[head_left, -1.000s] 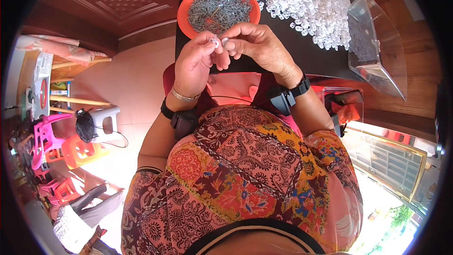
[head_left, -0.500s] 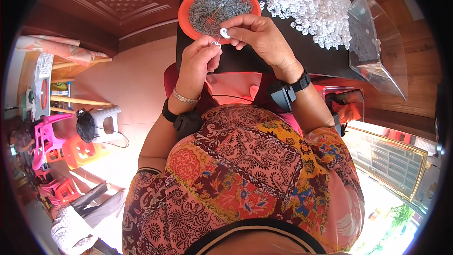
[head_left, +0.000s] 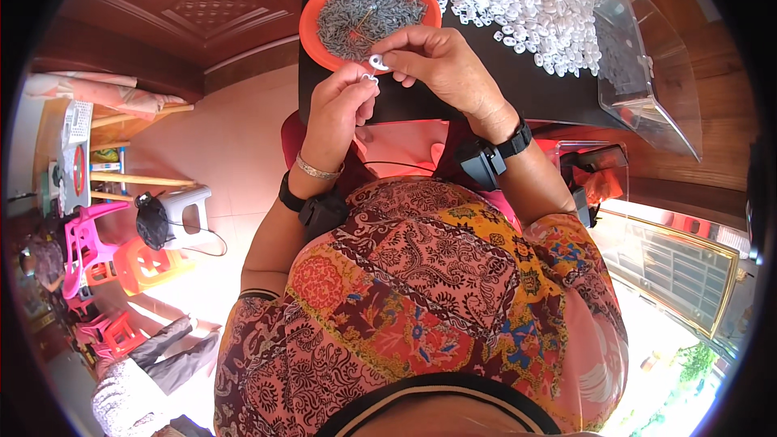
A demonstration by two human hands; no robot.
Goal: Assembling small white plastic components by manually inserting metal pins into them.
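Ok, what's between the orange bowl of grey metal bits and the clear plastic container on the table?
The head view shows a heap of small white plastic rings on the dark table, between the orange bowl and the clear container.

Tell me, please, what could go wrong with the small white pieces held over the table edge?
The left hand and right hand pinch small white pieces just at the table edge, so a slip would likely drop one into the lap or onto the floor. The right wrist sits close to the orange bowl, which lies near that edge and might get nudged.
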